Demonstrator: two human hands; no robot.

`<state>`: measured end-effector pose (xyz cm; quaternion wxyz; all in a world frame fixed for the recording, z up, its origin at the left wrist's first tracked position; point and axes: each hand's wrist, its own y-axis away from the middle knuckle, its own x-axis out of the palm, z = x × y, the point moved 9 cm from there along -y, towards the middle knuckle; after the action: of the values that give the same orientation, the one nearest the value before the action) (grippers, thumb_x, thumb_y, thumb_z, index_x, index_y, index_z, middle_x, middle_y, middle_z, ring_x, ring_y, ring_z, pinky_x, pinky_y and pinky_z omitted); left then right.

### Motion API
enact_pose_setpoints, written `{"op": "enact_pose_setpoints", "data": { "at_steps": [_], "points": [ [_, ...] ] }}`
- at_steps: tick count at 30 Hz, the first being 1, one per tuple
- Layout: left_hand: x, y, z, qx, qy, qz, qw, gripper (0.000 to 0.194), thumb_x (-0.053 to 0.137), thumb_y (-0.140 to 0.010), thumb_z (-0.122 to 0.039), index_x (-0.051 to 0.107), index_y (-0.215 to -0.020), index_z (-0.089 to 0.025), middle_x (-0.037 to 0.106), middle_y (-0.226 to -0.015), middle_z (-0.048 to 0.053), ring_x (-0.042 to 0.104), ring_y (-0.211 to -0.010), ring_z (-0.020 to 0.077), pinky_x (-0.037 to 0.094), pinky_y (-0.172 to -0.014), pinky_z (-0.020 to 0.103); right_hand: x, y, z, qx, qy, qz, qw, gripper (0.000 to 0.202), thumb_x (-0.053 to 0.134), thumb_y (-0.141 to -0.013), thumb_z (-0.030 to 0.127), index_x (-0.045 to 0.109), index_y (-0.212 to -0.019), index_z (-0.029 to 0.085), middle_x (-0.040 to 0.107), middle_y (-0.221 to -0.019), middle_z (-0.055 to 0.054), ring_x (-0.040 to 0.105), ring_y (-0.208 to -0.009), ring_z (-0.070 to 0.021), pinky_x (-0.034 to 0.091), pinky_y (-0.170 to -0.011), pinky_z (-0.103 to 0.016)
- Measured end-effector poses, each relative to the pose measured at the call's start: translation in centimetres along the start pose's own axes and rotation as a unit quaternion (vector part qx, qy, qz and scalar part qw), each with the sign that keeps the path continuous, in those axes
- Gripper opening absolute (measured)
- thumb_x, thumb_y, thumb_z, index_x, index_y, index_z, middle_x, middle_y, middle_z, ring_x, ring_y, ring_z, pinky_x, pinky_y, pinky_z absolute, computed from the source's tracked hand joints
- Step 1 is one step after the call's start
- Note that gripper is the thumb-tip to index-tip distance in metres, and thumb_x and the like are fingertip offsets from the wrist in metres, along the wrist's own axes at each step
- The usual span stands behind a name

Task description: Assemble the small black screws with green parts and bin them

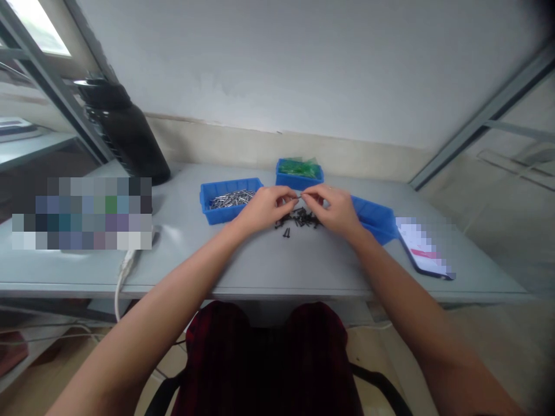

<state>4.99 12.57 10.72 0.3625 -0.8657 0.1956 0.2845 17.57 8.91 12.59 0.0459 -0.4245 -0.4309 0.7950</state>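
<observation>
Both left hand (265,209) and right hand (336,209) over black screws (303,218), fingers nearly closed, anything pinched too small to tell!

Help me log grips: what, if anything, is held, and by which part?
The left hand and right hand seem to pinch a small dark thing near the screws; what it is, and by which part, cannot be told.

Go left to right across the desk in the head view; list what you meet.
Black bottle, left blue bin of silvery metal pieces, rear blue bin of green pieces, right blue bin, phone.
</observation>
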Motion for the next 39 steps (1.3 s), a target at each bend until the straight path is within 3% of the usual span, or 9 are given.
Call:
{"op": "enact_pose_setpoints", "data": {
  "at_steps": [6, 12, 17, 22, 26, 39],
  "points": [
    [-1.3, -0.1, 0.0, 0.021, 0.01, -0.08, 0.997, 0.018, 0.058, -0.093, -0.029, 0.071, -0.094, -0.017, 0.073, -0.088, 0.004, 0.06, -0.07, 0.0111, 0.047, -0.07, 0.024, 0.6, -0.1, -0.6, 0.012, -0.007, 0.041, 0.999, 0.02, 0.054, -0.095, 0.032, 0.069, -0.088, 0.021, 0.07, -0.08, -0.003, 0.06, -0.069, -0.0162, 0.044, -0.069, -0.03],
    [-1.1, 0.0, -0.4, 0.048, 0.007, -0.077, 0.996, 0.017, 0.057, -0.094, -0.025, 0.071, -0.093, -0.016, 0.073, -0.09, 0.004, 0.062, -0.075, 0.0113, 0.048, -0.072, 0.023, 2.3, 0.2, -0.1, 0.003, -0.012, 0.105, 0.994, 0.022, 0.05, -0.096, 0.032, 0.066, -0.086, 0.021, 0.067, -0.074, -0.001, 0.057, -0.066, -0.0155, 0.041, -0.066, -0.028],
    [-1.4, 0.0, -0.3, 0.04, 0.007, -0.089, 0.995, 0.018, 0.056, -0.095, -0.029, 0.069, -0.094, -0.017, 0.072, -0.089, 0.004, 0.061, -0.073, 0.0116, 0.048, -0.071, 0.024, 1.2, 0.1, -0.7, 0.042, -0.027, 0.07, 0.996, 0.019, 0.052, -0.096, 0.033, 0.065, -0.09, 0.021, 0.067, -0.076, -0.001, 0.058, -0.065, -0.0145, 0.042, -0.065, -0.027],
    [-0.4, 0.0, -0.5, 0.029, 0.008, -0.033, 0.999, 0.016, 0.059, -0.093, -0.03, 0.069, -0.094, -0.018, 0.07, -0.083, 0.003, 0.058, -0.069, 0.0119, 0.046, -0.068, 0.024, -0.1, -0.1, -0.9, 0.057, -0.056, 0.005, 0.997, 0.016, 0.055, -0.094, 0.033, 0.065, -0.093, 0.021, 0.068, -0.077, -0.001, 0.06, -0.067, -0.0151, 0.045, -0.066, -0.028],
    [0.2, 0.2, -0.7, 0.026, 0.001, 0.01, 1.0, 0.014, 0.058, -0.092, -0.027, 0.069, -0.091, -0.018, 0.065, -0.073, 0.001, 0.055, -0.065, 0.0116, 0.043, -0.064, 0.024, 0.3, 0.1, -0.1, 0.029, -0.052, 0.015, 0.998, 0.014, 0.055, -0.093, 0.032, 0.065, -0.093, 0.022, 0.069, -0.078, -0.001, 0.059, -0.065, -0.0141, 0.046, -0.066, -0.028],
    [0.3, 0.2, -0.8, 0.022, 0.001, 0.024, 0.999, 0.014, 0.056, -0.091, -0.023, 0.069, -0.091, -0.018, 0.066, -0.074, 0.001, 0.056, -0.065, 0.0122, 0.043, -0.063, 0.025, 0.4, 0.2, 0.1, 0.027, -0.031, 0.027, 0.999, 0.014, 0.053, -0.093, 0.032, 0.064, -0.089, 0.022, 0.068, -0.077, -0.001, 0.058, -0.064, -0.0147, 0.046, -0.066, -0.029]
  ]
}}
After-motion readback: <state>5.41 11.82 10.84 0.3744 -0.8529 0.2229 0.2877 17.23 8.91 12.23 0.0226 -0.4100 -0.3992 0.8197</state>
